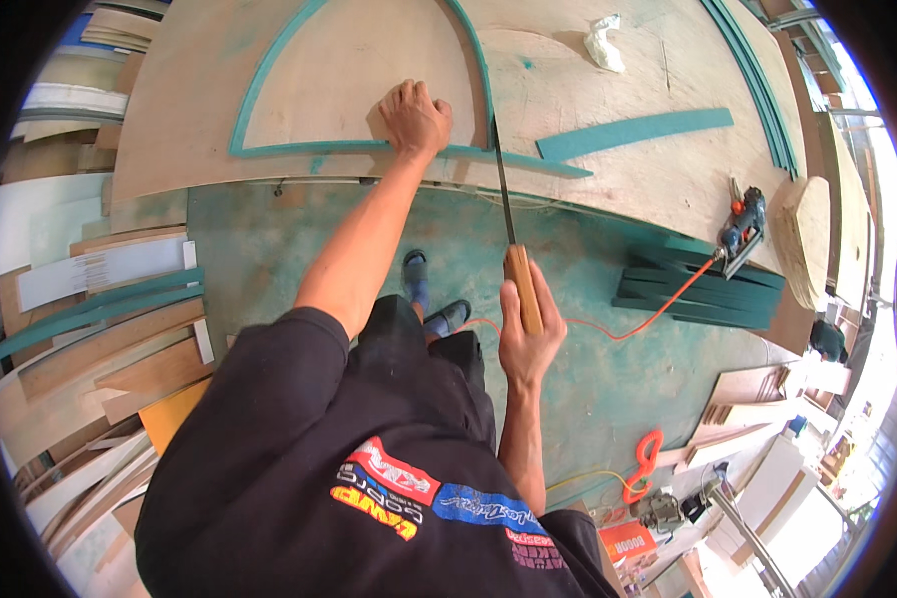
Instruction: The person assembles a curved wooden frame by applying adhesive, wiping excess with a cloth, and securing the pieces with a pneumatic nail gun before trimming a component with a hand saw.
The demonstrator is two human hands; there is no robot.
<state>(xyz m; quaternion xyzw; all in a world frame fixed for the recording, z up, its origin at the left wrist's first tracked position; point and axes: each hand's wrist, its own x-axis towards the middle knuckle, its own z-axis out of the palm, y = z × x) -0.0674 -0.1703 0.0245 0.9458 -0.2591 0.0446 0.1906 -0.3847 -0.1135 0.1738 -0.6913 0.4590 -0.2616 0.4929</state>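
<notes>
A person in a black printed shirt leans over a large pale plywood sheet [608,169] laid on a green floor. The left hand [415,118] presses flat, fingers curled under, on the bottom edge of a teal-painted arch-shaped wooden frame [269,75] lying on the sheet; the arch's top is cut off by the picture's edge. The right hand [526,334] is wrapped firmly around the brown wooden handle of a hand saw [513,239], whose thin dark blade runs up to the arch's right corner; the blade tip is hard to make out. A loose straight teal strip [633,133] lies to the right. A blue power tool [743,227] with an orange cord sits at the sheet's edge.
</notes>
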